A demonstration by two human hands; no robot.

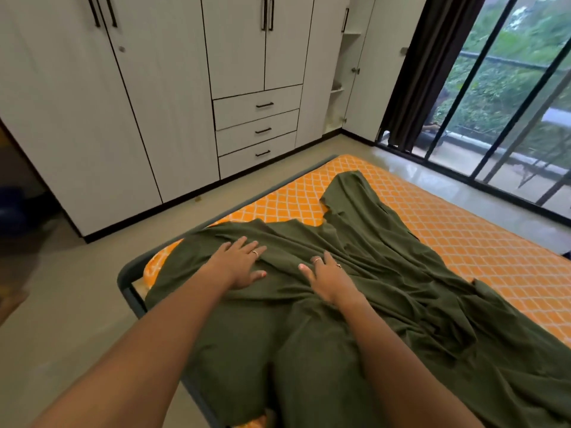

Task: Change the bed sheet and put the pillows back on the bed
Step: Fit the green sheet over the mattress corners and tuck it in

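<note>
A dark green bed sheet (355, 291) lies rumpled over the near half of an orange mattress (463, 236) with a white diamond pattern. One long tongue of the sheet reaches toward the far end. My left hand (239, 262) lies flat on the sheet near the mattress's left corner, fingers spread. My right hand (324, 278) presses on the sheet just beside it, fingers straight and partly sunk in a fold. No pillows are in view.
The dark bed frame (128, 291) edges the mattress on the left. White wardrobes with drawers (259, 131) line the far wall. Bare floor (77, 304) runs between bed and wardrobes. Glass doors (494, 118) and a dark curtain stand at the right.
</note>
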